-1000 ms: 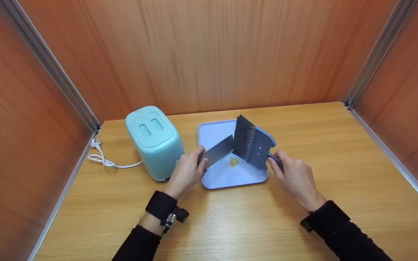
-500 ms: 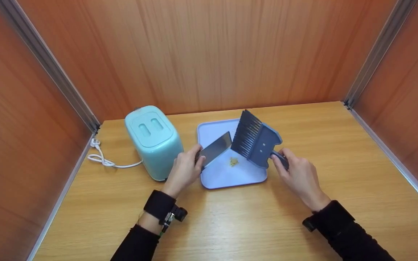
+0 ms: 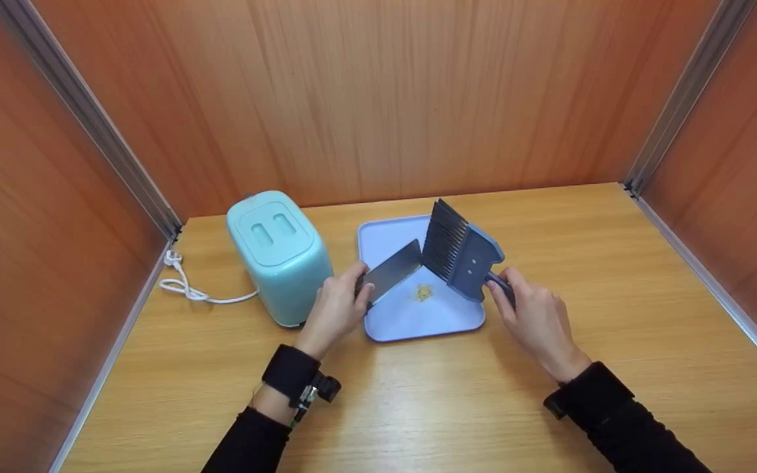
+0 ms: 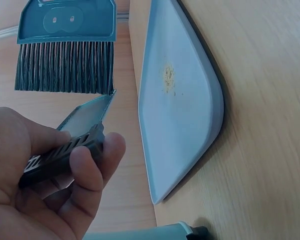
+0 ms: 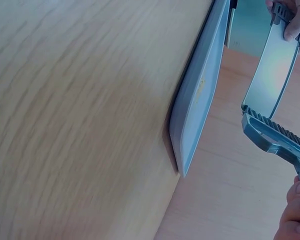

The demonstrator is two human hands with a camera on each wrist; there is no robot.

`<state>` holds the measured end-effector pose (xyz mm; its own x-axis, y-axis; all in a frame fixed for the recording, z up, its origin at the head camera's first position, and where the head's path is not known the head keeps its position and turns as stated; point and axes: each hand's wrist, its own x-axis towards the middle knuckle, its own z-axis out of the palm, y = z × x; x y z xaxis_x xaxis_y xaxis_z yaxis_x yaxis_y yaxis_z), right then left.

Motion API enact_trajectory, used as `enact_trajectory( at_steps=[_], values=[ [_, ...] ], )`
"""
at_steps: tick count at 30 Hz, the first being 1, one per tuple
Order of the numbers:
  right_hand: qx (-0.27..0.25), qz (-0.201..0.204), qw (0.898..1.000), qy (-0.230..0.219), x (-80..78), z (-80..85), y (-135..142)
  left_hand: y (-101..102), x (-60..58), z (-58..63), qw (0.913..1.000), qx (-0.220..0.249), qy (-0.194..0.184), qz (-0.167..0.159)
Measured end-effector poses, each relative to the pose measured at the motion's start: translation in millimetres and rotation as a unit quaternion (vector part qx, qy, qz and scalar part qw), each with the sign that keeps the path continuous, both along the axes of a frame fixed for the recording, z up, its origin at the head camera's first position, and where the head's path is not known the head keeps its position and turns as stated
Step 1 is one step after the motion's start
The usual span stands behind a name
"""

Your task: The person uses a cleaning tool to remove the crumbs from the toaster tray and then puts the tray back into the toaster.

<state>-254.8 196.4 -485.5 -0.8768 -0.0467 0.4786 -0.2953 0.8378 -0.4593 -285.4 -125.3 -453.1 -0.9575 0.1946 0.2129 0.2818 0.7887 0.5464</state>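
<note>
My left hand grips the dark slotted end of a thin metal crumb tray, thumb on one side and fingers curled on the other. The plate is held tilted above a pale lavender-blue tray. My right hand holds a small blue-grey hand brush by its handle. Its dark bristles meet the far end of the crumb tray, a contact seen in the right wrist view too. A small heap of yellowish crumbs lies on the blue tray below.
A mint-green toaster with its lid on stands left of the blue tray, close to my left hand. Its white cord and plug lie at the left edge. Wood-look panels enclose the table's back and sides.
The brush has swung away to the right, then back left against the crumb tray's end. The crumb tray shifted slightly left and tilted, then returned. Both hands have kept their hold.
</note>
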Motion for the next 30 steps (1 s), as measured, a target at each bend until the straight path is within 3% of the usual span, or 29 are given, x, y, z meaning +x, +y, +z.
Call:
enact_trajectory(
  at_steps=[8, 13, 17, 20, 24, 30],
  values=[
    [-0.032, 0.020, 0.999, -0.036, 2.8, -1.2, 0, 0, 0.0, -0.7, 0.9998, -0.005, -0.015, 0.009],
    [-0.068, 0.010, 0.997, -0.039, 4.4, 5.0, 5, 0, -1.5, -1.1, 0.9996, -0.011, -0.021, 0.014],
    [-0.093, 0.005, 0.995, -0.045, 5.6, 6.6, 8, -2, -0.9, -3.4, 0.9993, -0.029, 0.022, 0.006],
    [-0.122, 0.032, 0.988, -0.091, 8.1, 4.4, 8, -4, 0.2, -5.5, 0.9966, -0.043, 0.071, -0.008],
    [-0.151, 0.094, 0.969, -0.171, 11.6, -1.9, 3, -4, 0.7, -7.6, 0.9906, -0.061, 0.121, -0.020],
    [-0.162, 0.153, 0.945, -0.238, 14.4, -9.7, -10, -3, 1.1, -10.0, 0.9759, -0.108, 0.185, -0.040]
  ],
)
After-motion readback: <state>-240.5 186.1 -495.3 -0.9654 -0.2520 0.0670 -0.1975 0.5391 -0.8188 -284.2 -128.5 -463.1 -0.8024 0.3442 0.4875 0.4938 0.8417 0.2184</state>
